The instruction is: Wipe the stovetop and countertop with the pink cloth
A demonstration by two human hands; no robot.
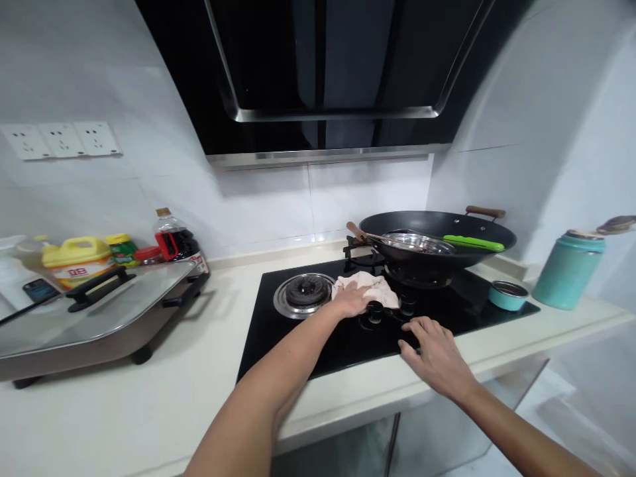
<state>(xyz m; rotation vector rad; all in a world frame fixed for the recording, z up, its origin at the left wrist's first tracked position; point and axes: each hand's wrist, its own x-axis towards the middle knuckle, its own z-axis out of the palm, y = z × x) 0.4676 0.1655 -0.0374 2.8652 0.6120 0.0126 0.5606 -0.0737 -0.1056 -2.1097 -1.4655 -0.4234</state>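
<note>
My left hand (352,299) is pressed onto a pale pink cloth (378,289), with its fingers partly hidden in the folds. The cloth lies bunched on the black glass gas cooktop (322,344), between the left burner (307,291) and the wok. Close to the cloth stand two black control knobs, the left knob (375,311) and the right knob (408,305). My right hand (434,351) rests at the cooktop's front edge, holding nothing, its thumb and fingers apart.
A large black wok (437,225) sits on the right burner, holding a metal strainer (420,243) and a green-handled utensil (474,243). Right are a teal lid cup (507,295) and teal flask (570,271). A lidded electric pan (99,331) and bottles stand left; the hood (322,136) overhangs.
</note>
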